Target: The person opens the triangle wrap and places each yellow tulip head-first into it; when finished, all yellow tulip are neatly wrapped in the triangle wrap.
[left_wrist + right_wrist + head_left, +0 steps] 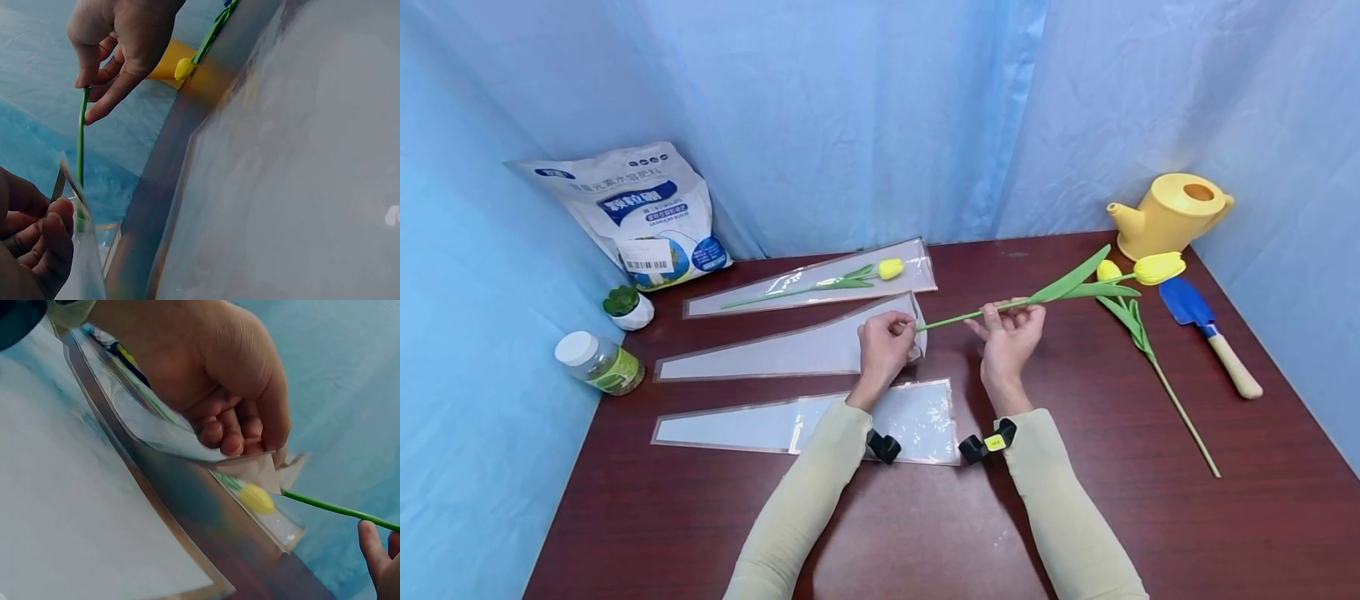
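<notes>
My left hand (pixel 883 354) pinches the lip of the middle clear-and-white flower sleeve (pixel 790 346), and its wide mouth gapes upward. In the left wrist view, the fingers (pixel 57 234) hold the raised film. My right hand (pixel 1011 354) holds a yellow tulip (pixel 1159 267) by its green stem (pixel 955 317), leaves and bloom pointing right. The stem's lower end is at the sleeve's mouth, showing through the film in the left wrist view. Behind lies another sleeve (pixel 760 296) with a yellow tulip (pixel 891 268) on it. A third sleeve (pixel 722 430) lies flat under my left forearm.
Another yellow tulip (pixel 1180 408) lies at the right, beside a blue trowel (pixel 1187 302) with a wooden handle. A yellow watering can (pixel 1172 217) stands behind them. At the left are a fertilizer bag (pixel 647 212), a small potted plant (pixel 628 308) and a white-lidded jar (pixel 601 364).
</notes>
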`<act>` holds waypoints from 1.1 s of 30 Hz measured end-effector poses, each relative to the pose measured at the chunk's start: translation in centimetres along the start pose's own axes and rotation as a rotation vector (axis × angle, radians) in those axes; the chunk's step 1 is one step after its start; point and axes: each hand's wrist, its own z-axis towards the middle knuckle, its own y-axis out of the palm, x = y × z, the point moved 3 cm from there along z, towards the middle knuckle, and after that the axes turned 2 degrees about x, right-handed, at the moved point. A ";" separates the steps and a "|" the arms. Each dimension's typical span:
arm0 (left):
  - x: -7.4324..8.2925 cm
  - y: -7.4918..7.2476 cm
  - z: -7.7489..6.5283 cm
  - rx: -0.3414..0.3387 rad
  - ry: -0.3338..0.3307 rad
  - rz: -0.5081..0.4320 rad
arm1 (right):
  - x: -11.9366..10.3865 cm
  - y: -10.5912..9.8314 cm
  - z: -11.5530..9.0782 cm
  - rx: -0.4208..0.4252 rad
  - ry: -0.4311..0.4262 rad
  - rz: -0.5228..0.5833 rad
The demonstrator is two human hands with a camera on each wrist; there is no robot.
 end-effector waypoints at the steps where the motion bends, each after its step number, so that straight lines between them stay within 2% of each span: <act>1: 0.1 0.0 0.0 0.001 0.007 0.008 | 0.0 0.0 0.0 0.002 -0.006 0.002; 3: 0.3 0.1 0.0 0.002 0.024 0.018 | -0.1 -0.1 0.0 0.004 -0.006 0.006; 7: 0.7 0.1 0.0 0.030 0.101 0.109 | 0.0 0.0 -0.1 -0.008 0.017 -0.005; 10: 1.0 0.1 0.0 0.060 0.151 0.172 | -0.2 0.0 -0.1 -0.011 -0.003 -0.003; 14: 1.7 0.2 0.1 0.079 0.186 0.199 | -0.6 0.0 -0.1 -0.009 -0.028 0.005; 23: 3.4 1.0 -0.2 0.094 0.218 0.237 | 0.3 0.5 -0.7 -0.040 0.039 -0.009; 29: 3.3 1.1 -0.2 0.106 0.210 0.244 | 0.7 0.6 -1.0 -0.149 0.128 -0.117; 33: 3.0 1.1 -0.1 0.105 0.203 0.250 | 0.5 0.4 -0.7 -0.180 0.154 -0.154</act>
